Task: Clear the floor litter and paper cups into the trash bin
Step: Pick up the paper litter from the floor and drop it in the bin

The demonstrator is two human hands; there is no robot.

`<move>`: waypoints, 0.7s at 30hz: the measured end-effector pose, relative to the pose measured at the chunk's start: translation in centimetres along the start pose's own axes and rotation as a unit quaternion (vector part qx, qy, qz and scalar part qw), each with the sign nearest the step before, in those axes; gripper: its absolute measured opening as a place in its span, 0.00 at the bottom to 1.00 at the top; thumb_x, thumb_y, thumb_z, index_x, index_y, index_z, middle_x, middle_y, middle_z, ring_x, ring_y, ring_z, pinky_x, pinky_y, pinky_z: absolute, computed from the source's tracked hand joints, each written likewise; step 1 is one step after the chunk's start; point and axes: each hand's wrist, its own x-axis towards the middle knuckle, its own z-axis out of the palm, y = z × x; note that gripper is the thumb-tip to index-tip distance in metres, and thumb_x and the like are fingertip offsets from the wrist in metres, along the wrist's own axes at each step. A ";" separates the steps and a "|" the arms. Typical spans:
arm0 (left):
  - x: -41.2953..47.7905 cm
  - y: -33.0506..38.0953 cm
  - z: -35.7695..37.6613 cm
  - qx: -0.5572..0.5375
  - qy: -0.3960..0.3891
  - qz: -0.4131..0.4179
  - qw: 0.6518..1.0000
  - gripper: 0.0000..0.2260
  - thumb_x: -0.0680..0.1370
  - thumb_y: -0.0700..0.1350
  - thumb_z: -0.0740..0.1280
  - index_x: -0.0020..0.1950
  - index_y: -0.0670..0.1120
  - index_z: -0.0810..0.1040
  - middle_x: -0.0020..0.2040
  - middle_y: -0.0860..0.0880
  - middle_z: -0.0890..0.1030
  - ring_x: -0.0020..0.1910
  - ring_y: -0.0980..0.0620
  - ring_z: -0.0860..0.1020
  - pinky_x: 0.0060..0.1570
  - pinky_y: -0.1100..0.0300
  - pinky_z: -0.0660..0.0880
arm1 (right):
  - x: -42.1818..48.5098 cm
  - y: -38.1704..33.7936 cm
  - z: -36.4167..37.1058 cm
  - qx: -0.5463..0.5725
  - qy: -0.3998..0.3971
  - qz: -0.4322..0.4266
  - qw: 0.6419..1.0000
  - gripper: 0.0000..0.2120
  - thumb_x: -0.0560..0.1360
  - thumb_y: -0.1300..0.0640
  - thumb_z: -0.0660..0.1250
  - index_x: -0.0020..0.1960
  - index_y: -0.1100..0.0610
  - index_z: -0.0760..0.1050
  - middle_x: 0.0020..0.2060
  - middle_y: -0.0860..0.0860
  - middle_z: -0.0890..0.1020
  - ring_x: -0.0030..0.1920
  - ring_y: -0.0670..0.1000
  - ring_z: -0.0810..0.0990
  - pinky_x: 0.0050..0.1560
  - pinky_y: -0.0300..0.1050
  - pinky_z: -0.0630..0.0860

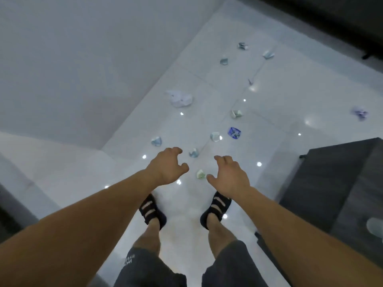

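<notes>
Several crumpled paper cups lie scattered on the glossy white tiled floor. One crumpled cup lies just ahead of my feet, between my two hands. Another cup sits a little farther out. A white crumpled paper wad lies near the wall, a blue wrapper mid-floor and a purple wrapper at the far right. My left hand and my right hand both hang over the floor with loosely curled fingers, holding nothing. No trash bin is in view.
A white wall runs along the left. A dark cabinet stands at the right, close to my right arm. Dark furniture fills the far right corner. My feet in dark sandals stand on the tiles.
</notes>
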 end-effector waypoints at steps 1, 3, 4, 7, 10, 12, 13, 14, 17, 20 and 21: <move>2.8 -0.8 1.4 0.004 -0.006 0.006 1.000 0.28 0.76 0.55 0.63 0.74 0.48 0.62 0.72 0.47 0.68 0.67 0.47 0.69 0.60 0.57 0.67 | 2.4 0.6 1.9 0.005 -0.004 0.009 1.000 0.33 0.76 0.42 0.62 0.77 0.52 0.56 0.71 0.53 0.64 0.66 0.57 0.67 0.56 0.52 0.72; 8.3 -2.8 4.9 0.007 -0.028 0.012 1.000 0.28 0.76 0.55 0.63 0.74 0.48 0.63 0.71 0.47 0.68 0.67 0.47 0.70 0.61 0.55 0.68 | 6.9 2.0 6.5 0.020 -0.018 0.041 0.999 0.34 0.76 0.41 0.62 0.77 0.51 0.56 0.71 0.53 0.64 0.66 0.57 0.67 0.56 0.52 0.71; 11.0 -3.9 7.0 0.008 -0.045 0.015 0.999 0.28 0.76 0.55 0.63 0.74 0.48 0.63 0.71 0.47 0.68 0.66 0.47 0.70 0.62 0.55 0.68 | 9.0 2.8 9.2 0.027 -0.027 0.059 0.998 0.34 0.76 0.41 0.63 0.77 0.51 0.56 0.71 0.54 0.63 0.66 0.58 0.68 0.56 0.53 0.71; 18.2 -8.2 14.1 0.002 -0.093 0.013 0.996 0.28 0.76 0.56 0.63 0.74 0.48 0.62 0.72 0.48 0.67 0.68 0.47 0.69 0.63 0.55 0.67 | 15.2 5.3 18.2 0.041 -0.050 0.100 0.993 0.36 0.75 0.39 0.63 0.77 0.52 0.55 0.70 0.55 0.64 0.63 0.59 0.70 0.55 0.53 0.72; 24.4 -13.0 20.9 -0.002 -0.118 0.006 0.993 0.28 0.76 0.56 0.64 0.74 0.49 0.63 0.71 0.48 0.68 0.66 0.48 0.71 0.61 0.56 0.67 | 21.0 7.8 26.4 0.057 -0.052 0.122 0.989 0.37 0.75 0.39 0.64 0.76 0.52 0.55 0.70 0.55 0.64 0.62 0.60 0.71 0.54 0.53 0.71; 28.0 -16.0 24.8 0.005 -0.131 0.000 0.991 0.28 0.76 0.56 0.64 0.74 0.49 0.64 0.70 0.48 0.70 0.65 0.48 0.72 0.58 0.57 0.67 | 24.5 9.4 30.9 0.059 -0.047 0.133 0.988 0.37 0.74 0.39 0.65 0.76 0.52 0.55 0.69 0.54 0.64 0.61 0.60 0.72 0.51 0.51 0.70; 29.4 -17.3 26.4 0.007 -0.134 -0.004 0.991 0.28 0.76 0.56 0.64 0.73 0.49 0.64 0.70 0.48 0.70 0.65 0.48 0.72 0.58 0.57 0.67 | 26.0 10.1 32.8 0.053 -0.046 0.135 0.988 0.37 0.73 0.39 0.66 0.75 0.52 0.55 0.69 0.54 0.64 0.60 0.60 0.72 0.50 0.51 0.69; 30.8 -18.5 27.8 0.007 -0.135 -0.006 0.991 0.28 0.76 0.56 0.64 0.73 0.49 0.64 0.70 0.48 0.70 0.65 0.47 0.72 0.58 0.57 0.68 | 27.3 10.8 34.5 0.042 -0.045 0.135 0.989 0.37 0.73 0.39 0.66 0.75 0.52 0.56 0.68 0.54 0.64 0.59 0.60 0.73 0.49 0.50 0.69; 33.8 -20.7 31.0 -0.007 -0.136 -0.013 0.991 0.28 0.75 0.56 0.64 0.73 0.48 0.65 0.69 0.48 0.71 0.65 0.47 0.72 0.60 0.56 0.68 | 29.7 12.1 38.2 -0.005 -0.023 0.121 0.992 0.35 0.70 0.40 0.69 0.70 0.55 0.62 0.62 0.55 0.66 0.53 0.59 0.74 0.44 0.49 0.70; 35.3 -20.7 32.7 -0.023 -0.139 -0.015 0.990 0.27 0.75 0.55 0.64 0.72 0.48 0.66 0.69 0.48 0.72 0.65 0.47 0.73 0.62 0.55 0.69 | 30.7 12.6 39.6 -0.026 0.006 0.090 0.996 0.30 0.69 0.44 0.70 0.65 0.56 0.66 0.57 0.55 0.71 0.52 0.58 0.76 0.40 0.46 0.67; 35.4 -20.4 32.9 -0.038 -0.140 -0.018 0.989 0.27 0.75 0.55 0.64 0.72 0.48 0.66 0.69 0.48 0.72 0.64 0.47 0.73 0.62 0.55 0.69 | 30.7 12.4 39.5 -0.009 0.014 0.085 0.996 0.29 0.69 0.45 0.71 0.63 0.57 0.67 0.56 0.54 0.71 0.51 0.58 0.76 0.40 0.46 0.67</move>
